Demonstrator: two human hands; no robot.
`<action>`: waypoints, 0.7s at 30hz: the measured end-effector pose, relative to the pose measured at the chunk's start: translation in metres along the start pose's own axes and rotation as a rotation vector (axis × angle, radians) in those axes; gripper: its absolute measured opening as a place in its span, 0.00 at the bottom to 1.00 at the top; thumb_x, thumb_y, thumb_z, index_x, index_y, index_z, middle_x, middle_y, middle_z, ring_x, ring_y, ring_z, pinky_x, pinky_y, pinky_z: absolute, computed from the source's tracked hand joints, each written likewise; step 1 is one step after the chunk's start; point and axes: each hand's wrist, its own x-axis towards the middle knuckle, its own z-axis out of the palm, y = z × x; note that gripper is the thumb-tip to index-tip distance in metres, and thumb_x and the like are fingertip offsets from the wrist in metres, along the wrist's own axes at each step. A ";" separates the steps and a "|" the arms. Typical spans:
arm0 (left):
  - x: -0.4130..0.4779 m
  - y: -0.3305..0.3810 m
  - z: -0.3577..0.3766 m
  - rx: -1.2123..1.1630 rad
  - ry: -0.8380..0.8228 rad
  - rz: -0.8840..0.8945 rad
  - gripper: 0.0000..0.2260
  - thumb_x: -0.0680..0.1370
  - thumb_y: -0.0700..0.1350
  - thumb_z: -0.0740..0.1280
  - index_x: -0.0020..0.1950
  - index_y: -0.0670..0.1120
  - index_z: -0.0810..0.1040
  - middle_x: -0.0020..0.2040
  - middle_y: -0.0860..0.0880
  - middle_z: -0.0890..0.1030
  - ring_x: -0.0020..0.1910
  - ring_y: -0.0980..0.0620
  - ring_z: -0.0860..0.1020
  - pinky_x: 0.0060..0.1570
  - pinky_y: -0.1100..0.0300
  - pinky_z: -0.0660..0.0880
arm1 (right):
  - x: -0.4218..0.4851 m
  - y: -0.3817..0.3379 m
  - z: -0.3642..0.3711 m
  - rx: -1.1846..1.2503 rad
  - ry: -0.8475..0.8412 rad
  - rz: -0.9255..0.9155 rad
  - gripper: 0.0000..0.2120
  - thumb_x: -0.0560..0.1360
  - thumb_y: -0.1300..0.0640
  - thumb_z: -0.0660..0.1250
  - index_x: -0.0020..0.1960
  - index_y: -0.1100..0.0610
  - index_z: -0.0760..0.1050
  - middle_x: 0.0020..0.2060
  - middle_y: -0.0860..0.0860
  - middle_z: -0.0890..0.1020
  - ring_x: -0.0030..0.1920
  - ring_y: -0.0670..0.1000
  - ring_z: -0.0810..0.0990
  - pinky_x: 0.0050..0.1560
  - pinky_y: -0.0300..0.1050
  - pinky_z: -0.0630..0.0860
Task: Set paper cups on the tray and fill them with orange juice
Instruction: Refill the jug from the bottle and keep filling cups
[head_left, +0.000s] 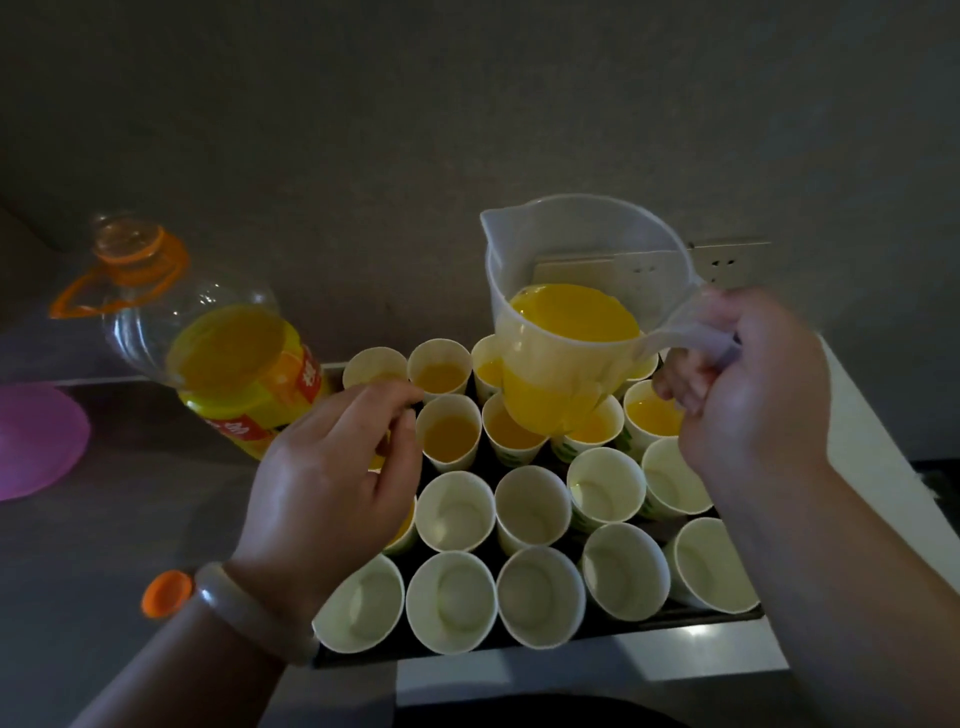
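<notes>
A person stands at a dim desk (104, 519) over a dark tray (519, 647) packed with paper cups (449, 597); the right hand (748, 384) has its grip closed round the handle of a clear plastic jug (587, 239), fingers curled under the handle and thumb over it; the jug hangs above the far rows of the tray, roughly half full of orange juice (571, 312), its spout turned away from the person. The cups in the two far rows hold juice; those in the two near rows show bare white bottoms, save one at the left that shows juice under the left hand (332, 467). That hand hovers over the tray's left side, grip slack, fingers loosely bent with nothing seen in them; a pale bracelet (249, 608) circles its wrist. Just left of the tray stands a large juice bottle (228, 358), uncapped, partly full, an orange carrying loop round its neck; an orange cap (166, 592) lies on the desk beside the left wrist; a purple dish (36, 441) sits at the far left edge; a wall socket (727, 260) shows behind the jug.
</notes>
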 end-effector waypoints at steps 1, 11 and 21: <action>0.000 0.000 0.002 0.004 -0.019 -0.007 0.08 0.78 0.41 0.62 0.51 0.41 0.80 0.39 0.52 0.79 0.36 0.57 0.73 0.33 0.63 0.71 | 0.001 0.000 -0.002 -0.020 -0.001 -0.003 0.18 0.66 0.48 0.61 0.20 0.54 0.66 0.18 0.51 0.61 0.23 0.53 0.59 0.33 0.51 0.63; -0.014 -0.006 0.019 0.117 -0.625 -0.267 0.23 0.72 0.65 0.58 0.64 0.57 0.73 0.56 0.60 0.76 0.56 0.58 0.74 0.50 0.60 0.74 | 0.004 -0.001 -0.005 0.037 0.001 0.054 0.20 0.69 0.51 0.57 0.19 0.52 0.70 0.16 0.48 0.61 0.20 0.50 0.60 0.30 0.45 0.65; -0.022 0.002 0.036 0.387 -0.803 -0.281 0.30 0.71 0.72 0.57 0.64 0.54 0.67 0.62 0.54 0.71 0.63 0.51 0.67 0.59 0.56 0.67 | -0.010 0.000 0.010 0.078 0.106 0.125 0.17 0.68 0.51 0.61 0.22 0.53 0.72 0.19 0.51 0.61 0.24 0.52 0.58 0.28 0.43 0.65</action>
